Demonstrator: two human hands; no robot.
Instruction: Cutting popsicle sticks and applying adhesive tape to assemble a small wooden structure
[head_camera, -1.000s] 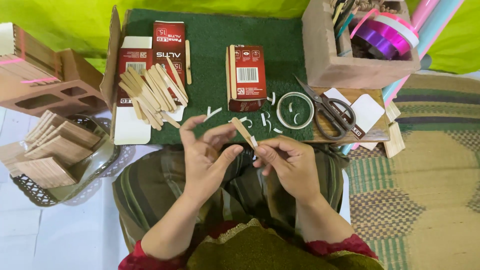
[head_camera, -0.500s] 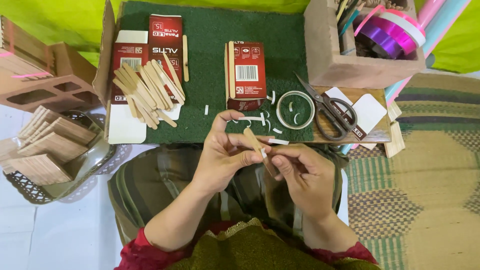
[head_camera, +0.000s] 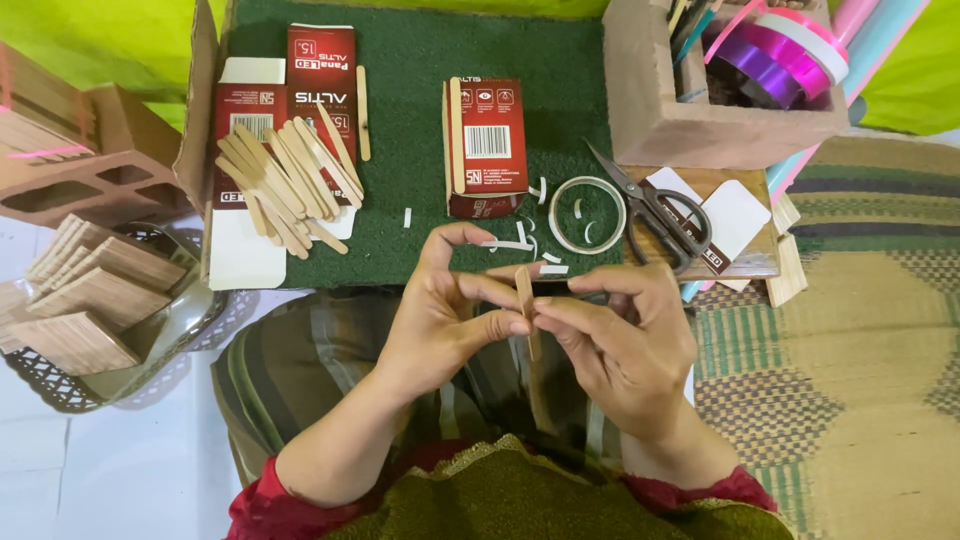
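Both hands are meeting over the lap, just below the edge of the green mat (head_camera: 420, 120): the left hand (head_camera: 445, 320) and the right hand (head_camera: 625, 335) are each pinching a wooden stick (head_camera: 527, 310) between thumb and fingers, holding it roughly upright between them, its lower part hiding behind the fingers. Past the stick, small white paper bits (head_camera: 508, 244) are lying on the mat, with a red box (head_camera: 487, 145), a roll of clear tape (head_camera: 587, 214) and scissors (head_camera: 655, 212) just beyond. A heap of sticks (head_camera: 285, 185) is resting on a flattened box at the left, and a basket (head_camera: 120, 375) is holding wooden panels. Nothing is blocking the hands. Compared with half a second ago, the stick is standing straighter and the hands are sitting a little lower, toward the lap.
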